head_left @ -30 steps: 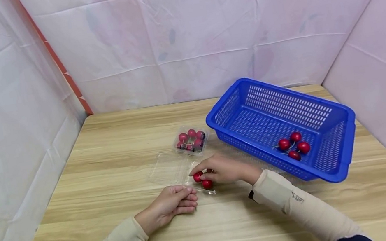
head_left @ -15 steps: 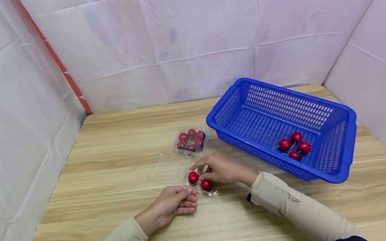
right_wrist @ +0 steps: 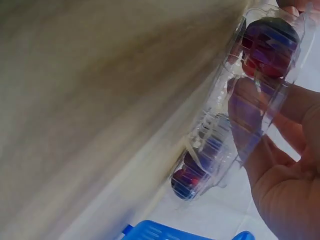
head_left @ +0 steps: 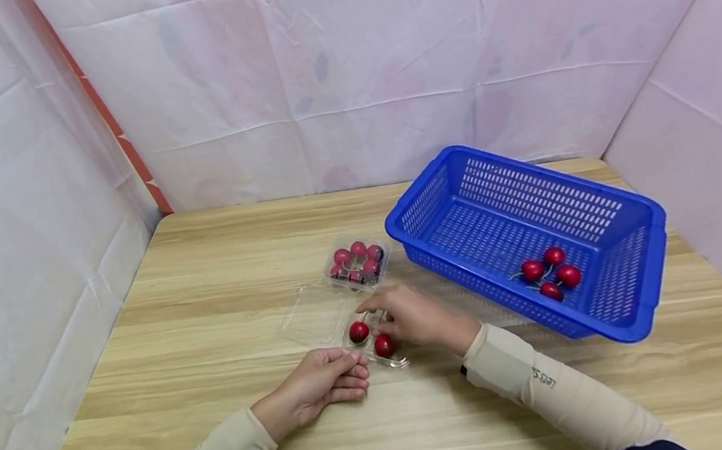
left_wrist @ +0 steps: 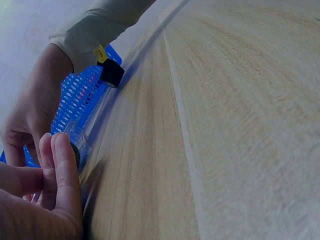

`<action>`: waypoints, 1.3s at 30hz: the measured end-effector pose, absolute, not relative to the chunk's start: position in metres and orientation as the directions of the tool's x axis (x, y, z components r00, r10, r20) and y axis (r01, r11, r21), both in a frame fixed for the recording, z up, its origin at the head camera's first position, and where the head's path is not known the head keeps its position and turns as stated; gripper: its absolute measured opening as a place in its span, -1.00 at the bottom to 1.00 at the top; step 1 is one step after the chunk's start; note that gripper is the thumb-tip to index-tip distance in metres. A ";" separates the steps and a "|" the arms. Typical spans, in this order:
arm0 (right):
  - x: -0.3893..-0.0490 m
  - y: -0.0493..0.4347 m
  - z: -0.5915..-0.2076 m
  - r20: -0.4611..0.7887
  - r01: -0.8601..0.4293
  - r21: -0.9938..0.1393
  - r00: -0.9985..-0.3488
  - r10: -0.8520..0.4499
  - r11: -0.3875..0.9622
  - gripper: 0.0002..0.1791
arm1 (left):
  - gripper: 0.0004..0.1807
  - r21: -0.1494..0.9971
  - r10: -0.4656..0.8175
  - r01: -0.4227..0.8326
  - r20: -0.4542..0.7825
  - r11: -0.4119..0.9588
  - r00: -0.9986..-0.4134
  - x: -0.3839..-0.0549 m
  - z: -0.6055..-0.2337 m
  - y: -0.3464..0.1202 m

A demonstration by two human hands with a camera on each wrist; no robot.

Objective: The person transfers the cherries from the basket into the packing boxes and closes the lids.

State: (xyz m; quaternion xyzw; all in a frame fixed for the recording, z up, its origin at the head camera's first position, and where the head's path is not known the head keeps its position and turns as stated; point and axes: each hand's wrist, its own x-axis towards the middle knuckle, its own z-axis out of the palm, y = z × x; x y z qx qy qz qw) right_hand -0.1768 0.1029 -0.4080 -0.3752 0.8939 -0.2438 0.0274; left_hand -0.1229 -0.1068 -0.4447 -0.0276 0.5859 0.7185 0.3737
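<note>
A clear plastic clamshell box (head_left: 396,363) lies with its lid (head_left: 311,314) laid back to the left. Inside are two red cherries, one at the left (head_left: 358,332) and one nearer the front (head_left: 384,345). My left hand (head_left: 318,385) pinches the box's near left corner between thumb and fingers; the fingers partly cover the box in the left wrist view. My right hand (head_left: 420,319) reaches into the box from the right, its index finger and thumb apart. Through the clear wall, in the right wrist view, its fingers (right_wrist: 245,107) show beside a cherry (right_wrist: 270,47).
Behind the open box stands a second clear box (head_left: 357,263) filled with several cherries. A blue perforated basket (head_left: 473,227) at the right holds several more cherries (head_left: 549,275). Fabric walls (head_left: 310,69) border the wooden table (head_left: 215,278) at the back and both sides.
My right hand has let go of the cherry it was placing, which now sits further left in the box. The fingers have drawn back slightly; the left hand stays at the corner.
</note>
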 end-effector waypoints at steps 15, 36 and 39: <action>-0.173 0.100 -0.400 0.094 -0.702 -0.348 -0.686 -0.722 0.621 -0.85 | -0.73 0.822 0.505 -0.570 -0.489 -0.007 -0.712 -0.127 -0.442 -0.106; -0.140 0.143 -0.319 0.165 -0.670 -0.426 -0.718 -0.676 0.608 -0.76 | -0.74 0.816 0.516 -0.577 -0.477 -0.041 -0.712 -0.121 -0.446 -0.106; -0.135 0.157 -0.302 0.191 -0.667 -0.398 -0.732 -0.654 0.630 -0.75 | -0.75 0.819 0.518 -0.571 -0.466 -0.054 -0.717 -0.121 -0.446 -0.106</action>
